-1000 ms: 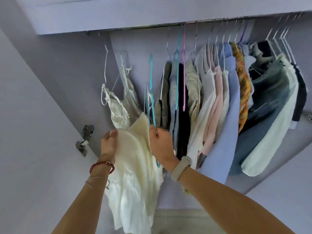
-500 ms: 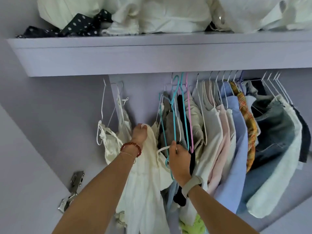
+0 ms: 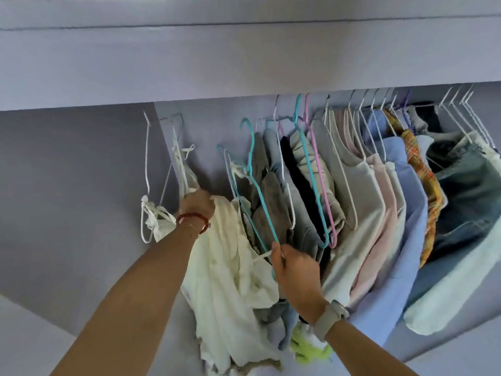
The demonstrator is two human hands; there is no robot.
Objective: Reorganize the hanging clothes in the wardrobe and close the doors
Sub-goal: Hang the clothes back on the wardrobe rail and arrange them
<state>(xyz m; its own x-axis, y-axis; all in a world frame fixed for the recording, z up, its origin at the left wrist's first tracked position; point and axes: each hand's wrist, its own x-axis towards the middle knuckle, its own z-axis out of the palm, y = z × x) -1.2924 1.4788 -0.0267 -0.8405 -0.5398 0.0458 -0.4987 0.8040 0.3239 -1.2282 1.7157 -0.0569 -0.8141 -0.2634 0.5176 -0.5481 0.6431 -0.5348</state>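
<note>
Since the earlier frames both hands have risen toward the rail, and the teal hanger (image 3: 257, 196) now stands with its hook raised just below the shelf (image 3: 244, 58), not yet over the rail, which the shelf hides.

The left hand (image 3: 196, 204), wearing a red bead bracelet (image 3: 193, 221), is curled round the top edge of the cream garment (image 3: 225, 280) and holds it up. The garment hangs in loose folds between the two forearms, one thin strap running across to the right hand.

The right hand (image 3: 295, 270), with a grey wrist watch (image 3: 329, 318), pinches the lower bar of the teal hanger between thumb and fingers; the strap passes through the same pinch.

To the left hang a white hanger (image 3: 146, 183) and a white strappy top (image 3: 160, 221), close against the side wall.

To the right the hung clothes run in a packed row: grey trousers (image 3: 271, 202) folded over hangers, a second teal hanger and a pink hanger (image 3: 321, 185), then a pale grey top (image 3: 360, 196), a pink top (image 3: 382, 202), a light blue shirt (image 3: 406, 213), an orange plaid piece (image 3: 425, 180), denim (image 3: 471, 191) and a pale green garment (image 3: 455, 280) at the far right. A lime green item (image 3: 303, 346) shows low, beside the right wrist.
</note>
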